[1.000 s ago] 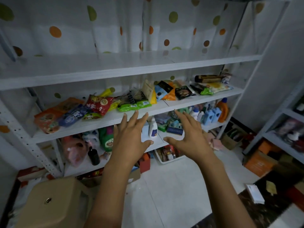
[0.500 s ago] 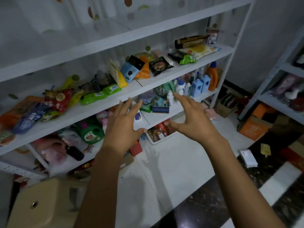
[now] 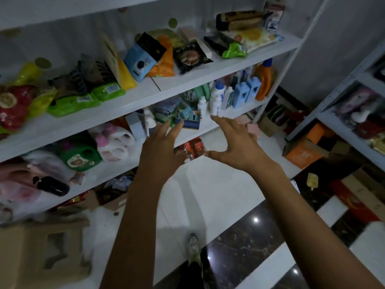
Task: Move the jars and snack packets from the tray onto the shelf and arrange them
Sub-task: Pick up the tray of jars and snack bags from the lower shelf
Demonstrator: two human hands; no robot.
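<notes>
Both my hands are stretched out in front of the white shelf, empty, with fingers spread. My left hand and my right hand hover a hand's width apart, above a white tray of red jars or packets on the floor under the shelf. Several snack packets lie along the shelf: a red one, green ones, a blue-and-black one, an orange one and a dark one. The tray is mostly hidden behind my hands.
The lower board carries detergent bottles: blue, orange, green. A beige plastic stool stands at the lower left. A second rack and an orange box are on the right. My shoe is on the tiled floor.
The view has tilted down and moved closer to the shelf. Both hands have dropped from the packet shelf toward the lower board and the floor tray, still empty and spread.
</notes>
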